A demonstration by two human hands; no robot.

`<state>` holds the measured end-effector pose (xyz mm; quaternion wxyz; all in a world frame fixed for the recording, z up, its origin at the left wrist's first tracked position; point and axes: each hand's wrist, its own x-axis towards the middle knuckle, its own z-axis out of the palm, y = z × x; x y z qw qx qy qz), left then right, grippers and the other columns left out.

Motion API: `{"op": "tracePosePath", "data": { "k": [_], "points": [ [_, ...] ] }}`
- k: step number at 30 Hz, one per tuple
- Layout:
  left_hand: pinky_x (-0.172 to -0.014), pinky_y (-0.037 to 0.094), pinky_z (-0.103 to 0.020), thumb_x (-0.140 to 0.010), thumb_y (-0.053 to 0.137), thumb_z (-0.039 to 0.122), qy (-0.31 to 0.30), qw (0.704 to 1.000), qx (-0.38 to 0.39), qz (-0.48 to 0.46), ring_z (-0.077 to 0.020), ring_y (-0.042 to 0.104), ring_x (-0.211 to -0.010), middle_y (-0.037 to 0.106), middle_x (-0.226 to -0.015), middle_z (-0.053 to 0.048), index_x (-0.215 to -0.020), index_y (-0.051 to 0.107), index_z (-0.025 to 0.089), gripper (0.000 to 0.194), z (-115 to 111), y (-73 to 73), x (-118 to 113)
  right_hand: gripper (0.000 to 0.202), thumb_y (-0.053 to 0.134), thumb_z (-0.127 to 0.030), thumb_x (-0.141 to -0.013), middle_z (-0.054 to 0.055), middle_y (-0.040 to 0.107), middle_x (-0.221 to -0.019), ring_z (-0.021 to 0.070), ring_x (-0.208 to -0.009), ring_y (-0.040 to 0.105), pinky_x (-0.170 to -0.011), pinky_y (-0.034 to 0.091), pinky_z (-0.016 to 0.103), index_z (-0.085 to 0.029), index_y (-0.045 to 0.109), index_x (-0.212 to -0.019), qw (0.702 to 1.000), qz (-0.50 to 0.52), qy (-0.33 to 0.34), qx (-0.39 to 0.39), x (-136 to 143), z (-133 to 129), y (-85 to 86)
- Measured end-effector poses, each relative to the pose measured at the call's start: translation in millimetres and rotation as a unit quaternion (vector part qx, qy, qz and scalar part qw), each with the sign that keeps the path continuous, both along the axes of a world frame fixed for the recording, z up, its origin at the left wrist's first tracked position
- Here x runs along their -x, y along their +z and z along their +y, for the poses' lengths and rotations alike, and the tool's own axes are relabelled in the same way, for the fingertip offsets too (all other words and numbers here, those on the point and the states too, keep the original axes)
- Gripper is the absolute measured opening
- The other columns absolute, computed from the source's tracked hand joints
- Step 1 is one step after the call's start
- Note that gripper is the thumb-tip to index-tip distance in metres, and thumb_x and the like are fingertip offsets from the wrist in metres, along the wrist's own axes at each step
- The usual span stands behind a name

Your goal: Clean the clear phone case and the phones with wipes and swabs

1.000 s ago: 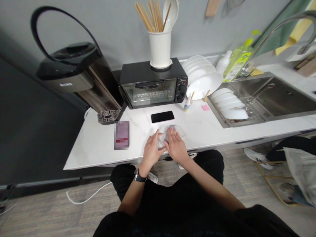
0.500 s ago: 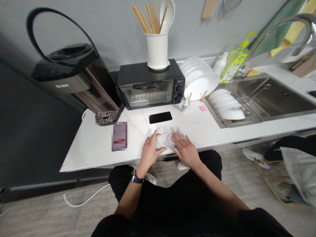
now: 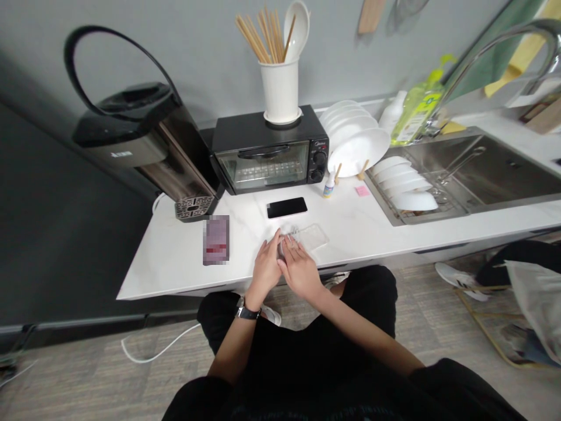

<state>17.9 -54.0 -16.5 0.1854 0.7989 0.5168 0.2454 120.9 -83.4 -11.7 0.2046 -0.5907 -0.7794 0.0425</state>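
A clear phone case (image 3: 314, 237) lies on the white counter, its left end next to my right hand (image 3: 298, 266). That hand is laid fairly flat over a crumpled whitish tissue or cloth (image 3: 288, 230), mostly covered by the fingers. My left hand (image 3: 267, 262), with a watch on its wrist, stands at the left side of the same cloth, fingers stretched and thumb apart; the two hands touch or nearly touch. Behind them a black-screened phone (image 3: 287, 207) rests on the counter. A small dropper bottle (image 3: 329, 185) is upright near the oven.
A blurred purple packet (image 3: 216, 240) lies left, before a black water dispenser (image 3: 193, 169). Behind are a toaster oven (image 3: 267, 158), a utensil holder (image 3: 281, 90) and racked plates (image 3: 355, 137). A sink (image 3: 473, 175) with bowls is right; a pink note (image 3: 362, 191) sits near it.
My right hand has slid left toward my left hand, bunching the cloth leftward and uncovering the clear case. The view has shifted slightly.
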Motion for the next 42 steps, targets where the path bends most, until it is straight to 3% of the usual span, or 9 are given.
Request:
{"op": "tracePosePath", "data": {
  "k": [5, 10, 15, 21, 24, 27, 33, 38, 42],
  "points": [
    [-0.093, 0.017, -0.042, -0.064, 0.047, 0.021, 0.006, 1.000, 0.020, 0.000, -0.0171, 0.031, -0.107, 0.035, -0.116, 0.005, -0.117, -0.005, 0.036, 0.076, 1, 2.8, -3, 0.038, 0.027, -0.028, -0.077, 0.000, 0.028, -0.119, 0.0117, -0.112, 0.016, -0.094, 0.018, 0.033, -0.021, 0.026, -0.115, 0.999, -0.017, 0.035, 0.015, -38, -10, 1.0],
    [-0.093, 0.017, -0.041, -0.062, 0.052, 0.029, 0.006, 1.000, 0.022, -0.005, -0.0173, 0.029, -0.108, 0.037, -0.114, 0.004, -0.117, -0.002, 0.037, 0.077, 2, 5.1, -7, 0.040, 0.027, -0.028, -0.077, 0.002, 0.022, -0.122, 0.0153, -0.113, 0.012, -0.094, 0.015, 0.037, -0.018, 0.025, -0.116, 0.999, -0.029, -0.037, 0.001, -73, 1, -2.1],
    [-0.094, 0.016, -0.039, -0.065, 0.047, 0.027, 0.005, 1.000, 0.014, -0.002, -0.0177, 0.030, -0.107, 0.037, -0.115, 0.001, -0.119, 0.000, 0.028, 0.072, 2, 2.6, -7, 0.051, 0.030, -0.034, -0.075, 0.012, 0.018, -0.122, 0.0229, -0.112, 0.009, -0.092, 0.016, 0.042, -0.006, 0.021, -0.117, 0.996, -0.018, -0.083, -0.022, -44, 13, -6.5],
    [-0.096, 0.015, -0.032, -0.067, 0.038, 0.013, -0.008, 1.000, 0.004, 0.010, -0.0122, 0.027, -0.109, 0.030, -0.119, 0.004, -0.119, 0.001, 0.031, 0.066, -1, 2.5, 2, 0.046, 0.025, -0.030, -0.077, 0.009, 0.020, -0.122, 0.0202, -0.112, 0.013, -0.091, 0.019, 0.041, -0.011, 0.020, -0.118, 1.000, 0.011, -0.005, -0.013, 7, -2, -1.8],
    [-0.097, 0.013, -0.034, -0.067, 0.040, 0.014, -0.013, 1.000, 0.011, 0.011, -0.0138, 0.029, -0.108, 0.033, -0.117, 0.002, -0.119, 0.001, 0.029, 0.068, -1, 5.5, 4, 0.041, 0.023, -0.026, -0.077, 0.004, 0.021, -0.122, 0.0158, -0.112, 0.014, -0.094, 0.017, 0.036, -0.015, 0.022, -0.117, 0.999, 0.004, 0.032, 0.003, 0, -10, 1.1],
    [-0.095, 0.014, -0.038, -0.066, 0.046, 0.022, -0.006, 1.000, 0.021, 0.006, -0.0168, 0.031, -0.107, 0.036, -0.115, 0.000, -0.119, 0.000, 0.030, 0.071, 0, 8.0, 3, 0.040, 0.022, -0.025, -0.077, 0.001, 0.021, -0.122, 0.0132, -0.112, 0.014, -0.095, 0.014, 0.034, -0.020, 0.024, -0.117, 0.999, -0.015, 0.040, 0.016, -26, -14, 1.2],
    [-0.095, 0.012, -0.038, -0.062, 0.051, 0.032, -0.008, 1.000, 0.023, -0.011, -0.0159, 0.030, -0.107, 0.038, -0.114, 0.001, -0.119, -0.001, 0.028, 0.076, 3, 6.5, 1, 0.043, 0.025, -0.029, -0.076, 0.001, 0.017, -0.123, 0.0170, -0.113, 0.010, -0.093, 0.014, 0.039, -0.018, 0.021, -0.118, 0.999, -0.033, -0.040, 0.005, -69, -2, -4.6],
    [-0.095, 0.011, -0.038, -0.063, 0.049, 0.033, -0.010, 0.999, 0.025, -0.019, -0.0169, 0.030, -0.107, 0.037, -0.115, -0.001, -0.120, 0.000, 0.025, 0.075, 5, 3.2, -2, 0.050, 0.027, -0.034, -0.076, 0.008, 0.013, -0.124, 0.0222, -0.113, 0.006, -0.091, 0.013, 0.044, -0.008, 0.018, -0.118, 0.996, -0.013, -0.092, -0.011, -46, 13, -8.6],
    [-0.095, 0.014, -0.037, -0.068, 0.041, 0.019, -0.020, 0.999, 0.025, -0.008, -0.0158, 0.029, -0.108, 0.032, -0.118, 0.001, -0.120, 0.003, 0.026, 0.065, 4, 3.0, -2, 0.052, 0.028, -0.035, -0.076, 0.008, 0.014, -0.124, 0.0207, -0.113, 0.006, -0.092, 0.013, 0.041, -0.007, 0.017, -0.118, 0.998, 0.016, -0.054, -0.008, -11, 14, -8.0]
  ]
}}
